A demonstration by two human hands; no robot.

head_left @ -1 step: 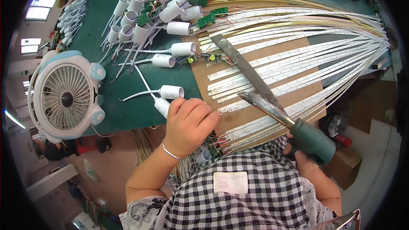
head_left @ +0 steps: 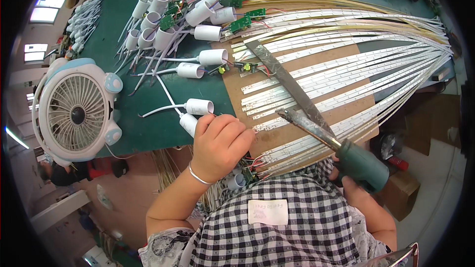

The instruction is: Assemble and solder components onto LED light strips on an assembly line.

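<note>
The right hand (head_left: 349, 182) grips a soldering iron (head_left: 363, 165) over white strips (head_left: 297, 146). The left hand (head_left: 217, 141) curls beside them; holding anything, I can't tell.

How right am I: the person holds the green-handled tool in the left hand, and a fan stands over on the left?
One slip: the head view shows the green-handled tool in the right hand, not the left. The fan does stand on the left.

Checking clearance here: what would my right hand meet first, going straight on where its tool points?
Your right hand, tool leading, would probably meet the white strips first, but the tool's height is unclear.
</note>
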